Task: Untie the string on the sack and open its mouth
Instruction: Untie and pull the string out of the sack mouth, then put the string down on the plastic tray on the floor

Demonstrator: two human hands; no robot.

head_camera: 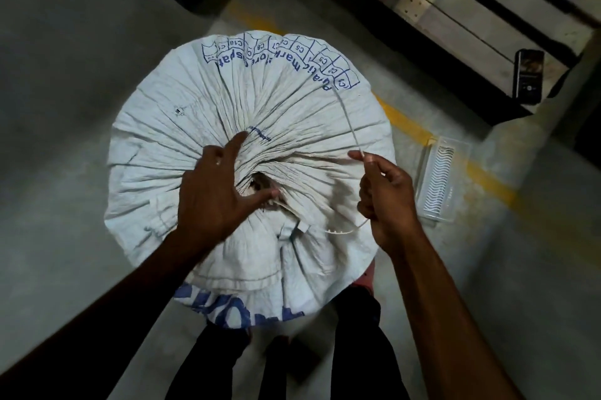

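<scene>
Head, R hand (387, 201) grip pinches string (349, 121)

floor (65, 106): grey concrete | yellow line (419, 132) | wooden pallet (455, 25) | dim light

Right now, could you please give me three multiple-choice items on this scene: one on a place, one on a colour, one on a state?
1. Where does the black mobile phone lie?
A. on the pale wooden pallet
B. on the sack
C. in the left hand

2. What colour is the print on the white woven sack?
A. red
B. blue
C. green

3. What is the right hand doing?
A. resting open on the floor
B. pinching the thin white string
C. holding the phone

Answers: 1 A, it rests on the pallet's board at upper right; 2 B, the letters are blue; 3 B, thumb and fingers close on the string.
</scene>
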